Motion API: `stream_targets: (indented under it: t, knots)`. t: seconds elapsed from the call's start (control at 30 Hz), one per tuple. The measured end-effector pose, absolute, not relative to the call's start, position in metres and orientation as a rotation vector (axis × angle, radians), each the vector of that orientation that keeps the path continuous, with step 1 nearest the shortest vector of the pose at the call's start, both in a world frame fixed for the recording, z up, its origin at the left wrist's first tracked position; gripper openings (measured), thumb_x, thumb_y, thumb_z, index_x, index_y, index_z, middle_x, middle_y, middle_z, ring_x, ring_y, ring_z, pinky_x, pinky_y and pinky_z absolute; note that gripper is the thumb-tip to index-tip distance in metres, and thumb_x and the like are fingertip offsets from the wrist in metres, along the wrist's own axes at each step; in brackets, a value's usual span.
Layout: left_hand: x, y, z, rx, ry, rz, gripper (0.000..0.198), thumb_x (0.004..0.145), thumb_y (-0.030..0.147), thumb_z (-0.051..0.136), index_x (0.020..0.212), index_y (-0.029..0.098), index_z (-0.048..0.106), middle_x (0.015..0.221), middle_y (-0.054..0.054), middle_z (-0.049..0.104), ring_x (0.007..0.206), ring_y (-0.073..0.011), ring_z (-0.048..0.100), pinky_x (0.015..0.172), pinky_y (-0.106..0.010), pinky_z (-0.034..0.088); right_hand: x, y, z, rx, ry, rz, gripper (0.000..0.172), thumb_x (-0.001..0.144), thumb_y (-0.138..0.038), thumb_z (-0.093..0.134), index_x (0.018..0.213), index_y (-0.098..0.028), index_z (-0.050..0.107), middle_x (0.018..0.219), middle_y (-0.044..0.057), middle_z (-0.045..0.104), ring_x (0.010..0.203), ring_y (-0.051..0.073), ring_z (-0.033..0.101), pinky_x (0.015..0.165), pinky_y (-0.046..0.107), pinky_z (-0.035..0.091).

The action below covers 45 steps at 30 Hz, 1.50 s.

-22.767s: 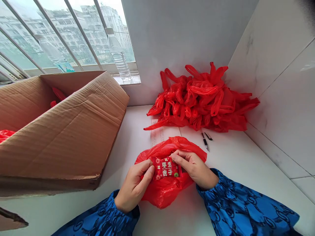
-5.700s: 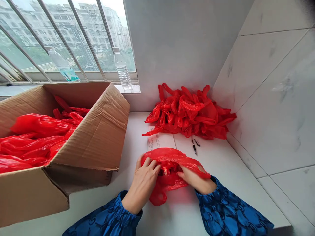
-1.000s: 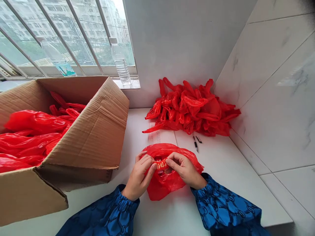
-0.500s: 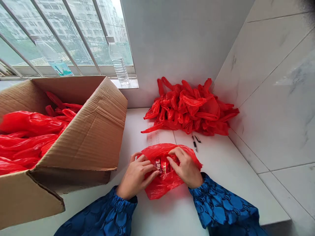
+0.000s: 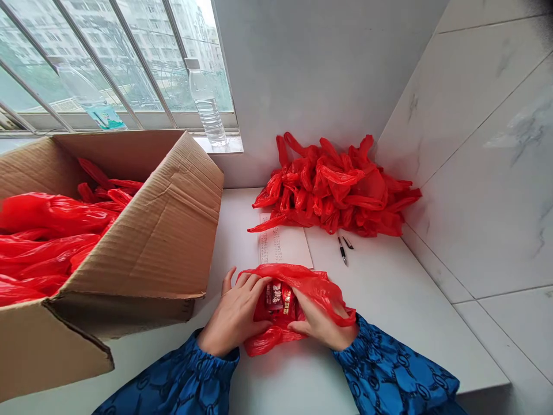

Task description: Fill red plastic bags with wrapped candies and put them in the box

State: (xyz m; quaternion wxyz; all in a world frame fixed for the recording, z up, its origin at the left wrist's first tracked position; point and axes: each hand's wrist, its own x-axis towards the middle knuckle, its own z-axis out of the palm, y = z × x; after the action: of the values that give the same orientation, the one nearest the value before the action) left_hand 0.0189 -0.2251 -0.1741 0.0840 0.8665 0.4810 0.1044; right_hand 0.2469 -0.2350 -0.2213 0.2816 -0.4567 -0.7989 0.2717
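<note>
A red plastic carrier bag point(image 5: 264, 342) lies on the white counter between my hands, its mouth pulled open. Inside it show small red printed packets point(image 5: 275, 296), partly hidden by the thin plastic and my fingers. My left hand point(image 5: 235, 314) presses over the bag's left side and holds its rim. My right hand point(image 5: 320, 326) grips the right side, with a flap of red plastic draped over its back. How many packets the bag holds cannot be seen.
An open cardboard box point(image 5: 138, 248) full of red bags stands to the left. Behind my hands lie a heap of red bags point(image 5: 332, 190), a printed paper sheet point(image 5: 281, 245) and black pens point(image 5: 343, 251). Plastic bottles point(image 5: 207, 104) stand on the windowsill.
My hands have spread apart and the bag's mouth has opened wider, showing more of the packets. The bag's upper edge has moved toward me, uncovering more of the paper sheet.
</note>
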Motion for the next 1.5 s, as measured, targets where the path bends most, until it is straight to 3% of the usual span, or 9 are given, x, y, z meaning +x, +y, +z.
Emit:
stream_targets:
  t: [0.2,0.37,0.53,0.7,0.9,1.0,1.17,1.33,1.5]
  knots:
    - [0.014,-0.226,-0.178,2.568,1.321,0.361,0.086,0.067,0.009,0.068,0.147,0.028,0.043,0.138,-0.009,0.063,0.127,-0.0349,0.055,0.118,-0.066,0.013,0.248,-0.233,-0.225,-1.327,-2.167,0.712,0.072,0.081,-0.025,0.075,0.147,-0.023,0.047,0.144,0.013,0.059,0.134,0.035,0.054,0.116,0.055,0.042]
    - [0.015,-0.222,-0.182,2.526,1.229,0.396,0.097,0.063,-0.004,0.054,0.153,0.028,0.035,0.139,-0.009,0.062,0.127,-0.0297,0.055,0.109,-0.05,0.043,0.254,-0.236,-0.234,-1.467,-2.055,0.182,0.062,0.089,-0.03,0.068,0.147,-0.02,0.048,0.149,0.02,0.052,0.138,0.046,0.046,0.113,0.068,0.037]
    - [0.021,-0.219,-0.184,2.465,1.187,0.48,0.093,0.066,-0.005,0.052,0.152,0.027,0.034,0.133,-0.009,0.063,0.124,-0.0259,0.057,0.104,-0.043,0.051,0.242,-0.228,-0.212,-1.243,-2.235,0.446,0.04,0.093,-0.014,0.057,0.13,-0.03,0.061,0.116,0.007,0.069,0.108,0.027,0.067,0.097,0.044,0.055]
    - [0.022,-0.217,-0.18,2.472,1.26,0.492,0.073,0.074,-0.002,0.056,0.141,0.025,0.043,0.119,-0.008,0.067,0.119,-0.0271,0.058,0.096,-0.043,0.055,0.242,-0.221,-0.196,-1.286,-2.146,0.483,0.029,0.099,-0.016,0.048,0.115,-0.03,0.068,0.097,0.005,0.07,0.091,0.024,0.068,0.085,0.039,0.056]
    - [0.024,-0.217,-0.175,2.537,1.276,0.386,0.021,0.08,0.001,0.062,0.083,0.022,0.06,0.094,-0.005,0.066,0.101,-0.0263,0.059,0.085,-0.039,0.054,0.254,-0.226,-0.2,-1.339,-2.146,0.262,0.024,0.092,-0.037,0.063,0.111,-0.027,0.071,0.107,0.011,0.07,0.102,0.033,0.065,0.09,0.05,0.054]
    - [0.026,-0.219,-0.172,2.55,1.268,0.342,0.015,0.08,0.007,0.069,0.081,0.021,0.064,0.094,-0.005,0.065,0.1,-0.027,0.058,0.085,-0.04,0.053,0.247,-0.225,-0.198,-1.317,-2.224,0.341,0.029,0.091,-0.052,0.065,0.096,-0.024,0.07,0.094,0.008,0.07,0.091,0.031,0.066,0.089,0.051,0.055]
    - [0.028,-0.222,-0.168,2.546,1.257,0.314,0.015,0.089,0.032,0.071,0.08,0.021,0.068,0.099,-0.007,0.066,0.102,-0.0269,0.06,0.086,-0.04,0.054,0.238,-0.224,-0.195,-1.221,-2.279,0.405,0.019,0.098,-0.026,0.054,0.11,-0.027,0.069,0.13,0.008,0.065,0.116,0.032,0.062,0.106,0.053,0.048]
    - [0.027,-0.221,-0.171,2.528,1.311,0.235,0.014,0.085,0.027,0.077,0.079,0.019,0.067,0.1,-0.008,0.066,0.105,-0.0281,0.06,0.09,-0.041,0.053,0.237,-0.222,-0.192,-1.221,-2.289,0.531,0.003,0.092,-0.023,0.064,0.093,-0.023,0.067,0.115,0.008,0.07,0.106,0.03,0.066,0.098,0.05,0.053]
    - [0.027,-0.218,-0.174,2.523,1.332,0.204,0.013,0.084,0.025,0.078,0.082,0.017,0.067,0.099,-0.009,0.066,0.105,-0.0297,0.059,0.091,-0.046,0.052,0.234,-0.22,-0.194,-1.198,-2.182,0.747,0.01,0.088,-0.023,0.071,0.089,-0.021,0.062,0.119,0.008,0.066,0.111,0.028,0.063,0.103,0.049,0.05]
